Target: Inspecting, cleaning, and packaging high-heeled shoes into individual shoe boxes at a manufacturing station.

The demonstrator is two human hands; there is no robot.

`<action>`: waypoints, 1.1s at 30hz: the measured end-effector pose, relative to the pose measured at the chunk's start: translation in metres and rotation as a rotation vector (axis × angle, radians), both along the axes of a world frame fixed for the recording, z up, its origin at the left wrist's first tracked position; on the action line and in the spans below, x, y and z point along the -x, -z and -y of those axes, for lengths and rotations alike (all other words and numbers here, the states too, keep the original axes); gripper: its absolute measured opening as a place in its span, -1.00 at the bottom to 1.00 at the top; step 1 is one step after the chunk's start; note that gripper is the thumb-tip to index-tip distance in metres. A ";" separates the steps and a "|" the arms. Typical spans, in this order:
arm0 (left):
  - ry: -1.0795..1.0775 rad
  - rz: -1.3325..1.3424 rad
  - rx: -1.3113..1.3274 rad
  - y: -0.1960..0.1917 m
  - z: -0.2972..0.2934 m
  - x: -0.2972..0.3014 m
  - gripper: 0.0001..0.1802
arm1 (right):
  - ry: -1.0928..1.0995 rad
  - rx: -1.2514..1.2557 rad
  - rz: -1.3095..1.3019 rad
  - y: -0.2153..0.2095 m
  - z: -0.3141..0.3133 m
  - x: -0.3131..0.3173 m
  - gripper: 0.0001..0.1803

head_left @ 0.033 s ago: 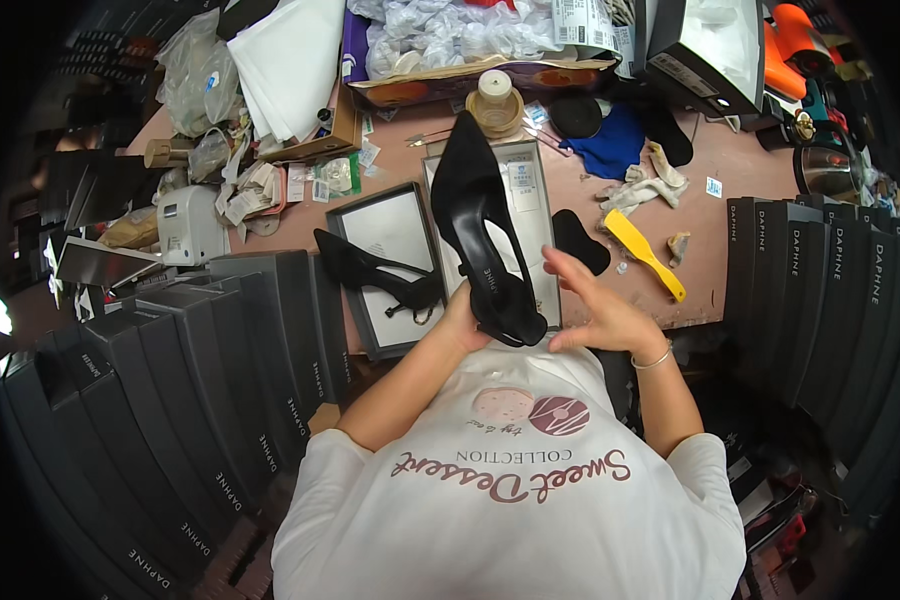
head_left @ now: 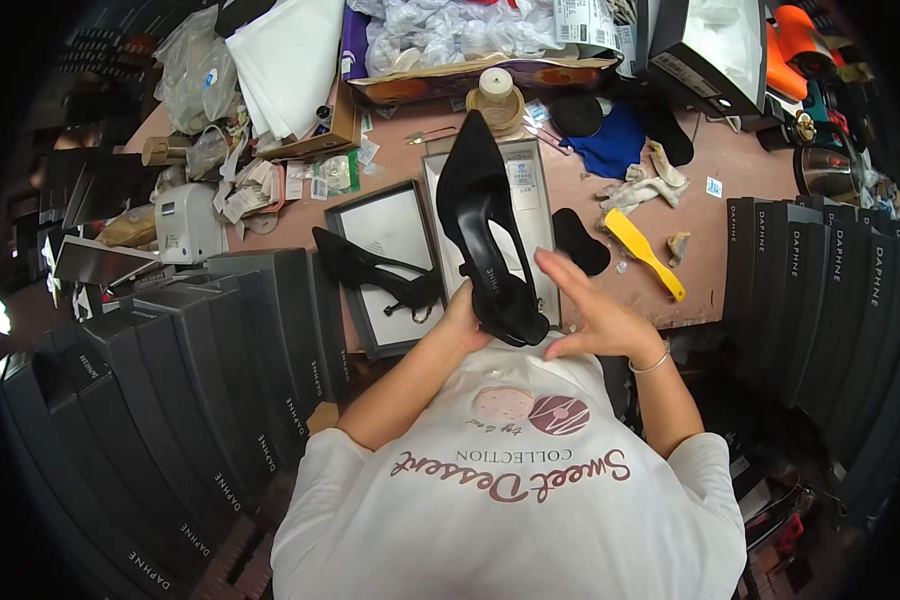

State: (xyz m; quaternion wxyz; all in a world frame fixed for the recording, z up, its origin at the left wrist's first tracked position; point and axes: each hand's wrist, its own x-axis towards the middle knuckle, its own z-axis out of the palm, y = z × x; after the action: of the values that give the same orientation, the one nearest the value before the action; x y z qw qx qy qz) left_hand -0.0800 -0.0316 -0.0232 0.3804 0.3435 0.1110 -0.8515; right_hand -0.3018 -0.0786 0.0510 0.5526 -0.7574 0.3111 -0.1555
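My left hand (head_left: 462,322) is closed around the heel end of a black pointed slingback shoe (head_left: 470,185), held up with its toe pointing away from me. My right hand (head_left: 602,318) hangs just right of the shoe's heel, fingers apart, holding nothing. Under the held shoe lies an open shoebox part (head_left: 544,190) with a pale inside and a label. To its left, a matching black shoe (head_left: 355,265) rests on its side in a grey-rimmed box part (head_left: 375,350). The left fingers are partly hidden behind the shoe.
Upright dark shoeboxes line the left (head_left: 180,370) and right (head_left: 800,290). Right of the middle lie a black pad (head_left: 580,243), a yellow flat-headed tool (head_left: 645,255), gloves (head_left: 650,185) and a blue cloth (head_left: 610,140). Behind stand a round container (head_left: 496,100) and a carton (head_left: 470,88) of crumpled plastic.
My right hand has shifted slightly left, closer to the shoe. The held shoe has moved a little to the right; my left hand keeps its grip.
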 end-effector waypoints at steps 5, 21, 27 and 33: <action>0.067 0.027 0.099 0.008 -0.007 0.005 -0.52 | 0.030 -0.082 0.050 -0.005 -0.013 -0.025 0.13; -0.391 1.324 0.003 0.050 -0.045 -0.117 -0.24 | 0.002 0.076 -0.326 0.038 -0.016 -0.045 -0.54; -0.528 0.994 0.048 0.045 -0.045 -0.121 -0.48 | -0.066 0.238 -0.399 0.017 0.002 -0.054 -0.29; -0.288 0.882 0.430 0.001 -0.049 -0.123 -0.51 | -0.013 0.071 -0.056 -0.009 0.000 -0.077 -0.45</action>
State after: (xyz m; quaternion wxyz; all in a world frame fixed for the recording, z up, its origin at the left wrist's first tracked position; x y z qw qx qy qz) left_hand 0.0433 0.0177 -0.0246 0.5666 0.5655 -0.1915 -0.5679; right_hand -0.2247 -0.0784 0.0596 0.5172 -0.7828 0.3157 -0.1413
